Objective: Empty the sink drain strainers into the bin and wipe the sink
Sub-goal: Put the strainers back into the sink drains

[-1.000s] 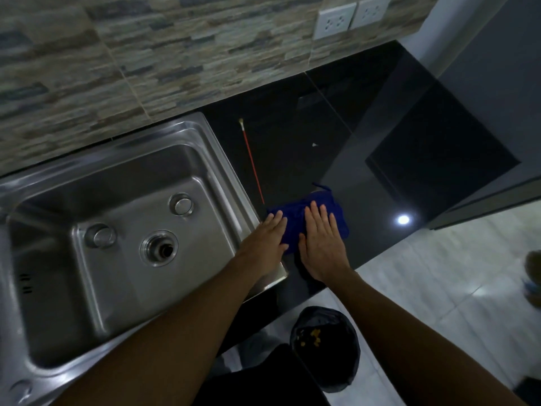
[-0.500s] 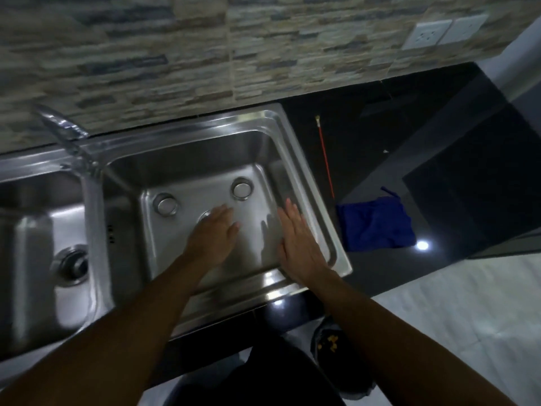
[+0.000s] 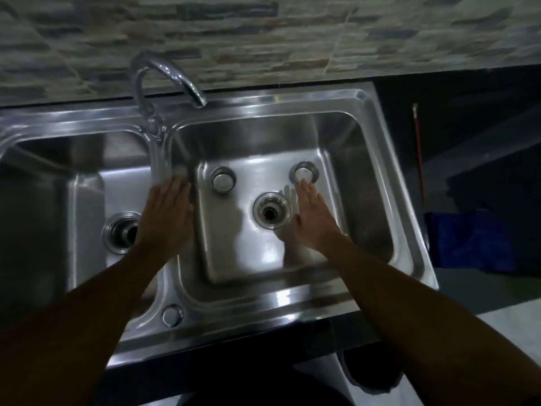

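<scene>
A steel double sink (image 3: pixel 263 303) fills the view. Two round strainers lie on the right basin's floor, one at the left (image 3: pixel 223 180) and one at the right (image 3: pixel 303 173). Between them is the open right drain (image 3: pixel 271 214). The left basin's drain (image 3: pixel 121 232) is partly hidden by my left arm. My left hand (image 3: pixel 165 215) hovers flat over the divider between the basins, empty. My right hand (image 3: pixel 313 219) is flat inside the right basin, fingertips just short of the right strainer, holding nothing. A blue cloth (image 3: pixel 480 240) lies on the black counter to the right.
A curved chrome tap (image 3: pixel 158 80) rises behind the divider. A thin red stick (image 3: pixel 418 148) lies on the black counter (image 3: pixel 483 142) near the cloth. A stone-tiled wall (image 3: pixel 263 36) runs behind. The rim of a dark bin (image 3: pixel 369 379) shows below the counter edge.
Both hands left the blue cloth on the counter and moved left over the sink. My view swung left, bringing the tap and left basin into sight.
</scene>
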Tool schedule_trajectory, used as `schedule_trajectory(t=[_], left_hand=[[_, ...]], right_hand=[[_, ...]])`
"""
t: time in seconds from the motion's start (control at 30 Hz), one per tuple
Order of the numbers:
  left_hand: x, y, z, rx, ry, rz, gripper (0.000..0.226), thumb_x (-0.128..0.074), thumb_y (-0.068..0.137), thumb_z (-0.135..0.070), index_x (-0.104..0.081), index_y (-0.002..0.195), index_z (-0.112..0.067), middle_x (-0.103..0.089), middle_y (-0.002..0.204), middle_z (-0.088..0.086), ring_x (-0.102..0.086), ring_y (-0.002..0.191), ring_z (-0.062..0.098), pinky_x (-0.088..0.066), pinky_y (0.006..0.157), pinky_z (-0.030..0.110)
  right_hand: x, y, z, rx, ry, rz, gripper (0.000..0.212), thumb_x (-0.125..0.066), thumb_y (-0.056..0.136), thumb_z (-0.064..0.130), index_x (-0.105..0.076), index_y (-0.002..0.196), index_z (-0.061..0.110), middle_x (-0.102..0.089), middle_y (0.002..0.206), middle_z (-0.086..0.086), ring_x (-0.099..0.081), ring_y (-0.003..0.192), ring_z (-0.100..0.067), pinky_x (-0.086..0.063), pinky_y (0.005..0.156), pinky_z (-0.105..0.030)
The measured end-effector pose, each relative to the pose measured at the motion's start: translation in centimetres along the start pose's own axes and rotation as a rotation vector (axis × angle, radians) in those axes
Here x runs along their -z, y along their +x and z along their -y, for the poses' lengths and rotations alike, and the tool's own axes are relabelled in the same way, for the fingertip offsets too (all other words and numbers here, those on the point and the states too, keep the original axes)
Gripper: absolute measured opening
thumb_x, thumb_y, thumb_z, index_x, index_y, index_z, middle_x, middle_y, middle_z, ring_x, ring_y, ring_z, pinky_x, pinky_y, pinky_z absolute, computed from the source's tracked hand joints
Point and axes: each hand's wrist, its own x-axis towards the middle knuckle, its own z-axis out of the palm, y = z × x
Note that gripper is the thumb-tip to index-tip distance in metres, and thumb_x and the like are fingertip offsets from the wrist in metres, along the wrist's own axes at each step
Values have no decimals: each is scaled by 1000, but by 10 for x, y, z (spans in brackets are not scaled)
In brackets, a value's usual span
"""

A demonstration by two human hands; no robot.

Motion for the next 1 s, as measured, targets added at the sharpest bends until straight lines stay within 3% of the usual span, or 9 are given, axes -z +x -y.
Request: schedule_trajectory(t=[0.17, 0.33, 0.53, 0.7, 0.83, 0.9, 1.0], left_hand=[[-19, 3, 2, 70, -86, -80, 63, -25, 102, -33, -25, 156, 0, -21, 164, 20, -18, 154, 33, -13, 126, 50], [-26, 5, 5, 57, -116, -143, 63, -30, 102, -31, -22, 156, 0, -20, 165, 20, -19, 154, 33, -15, 126, 52], [-33, 8, 12, 28, -202, -217, 60, -33, 98, -21, -29, 154, 0, -26, 163, 19, -23, 153, 32, -16, 126, 52], [-32, 9, 12, 12, -229, -247, 60, -32, 97, -19, -32, 152, 4, -28, 161, 22, -25, 152, 36, -19, 124, 56], [-30, 8, 11, 19, -250, -243, 60, -31, 95, -17, -33, 152, 4, -28, 161, 22, -26, 151, 36, -19, 124, 56], [-30, 8, 11, 26, -254, -239, 61, -31, 95, -16, -32, 152, 4, -28, 161, 21, -26, 151, 36, -18, 124, 55], [-30, 9, 11, 35, -253, -233, 62, -29, 94, -17, -31, 153, 2, -27, 162, 20, -25, 152, 34, -17, 125, 54]], right_hand=[[-6, 49, -15, -15, -176, 69, 86, -56, 93, 18, -2, 159, 5, 3, 168, -15, 4, 156, -32, -4, 127, -44], [-8, 89, -31, -59, -266, 25, 73, -44, 100, 19, -5, 159, 3, 2, 168, -16, 6, 155, -34, 1, 126, -42], [-13, 120, -51, -149, -341, 94, 80, -50, 100, 35, 1, 161, 22, 9, 169, -8, 8, 155, -33, -6, 125, -52], [-17, 123, -63, -88, -136, -23, 71, -60, 95, 17, -27, 157, 21, -22, 165, -10, -20, 151, -32, -17, 123, -38], [-21, 112, -52, 15, -73, -93, 73, -72, 87, 29, -40, 151, 18, -40, 153, -10, -39, 136, -30, -39, 112, -40], [-27, 102, -43, 90, -79, -103, 75, -76, 83, 36, -44, 148, 17, -46, 148, -9, -44, 129, -29, -43, 108, -39], [-41, 84, -29, 144, -55, -40, 81, -81, 76, 31, -44, 148, 17, -47, 146, -9, -48, 126, -30, -48, 105, -41]])
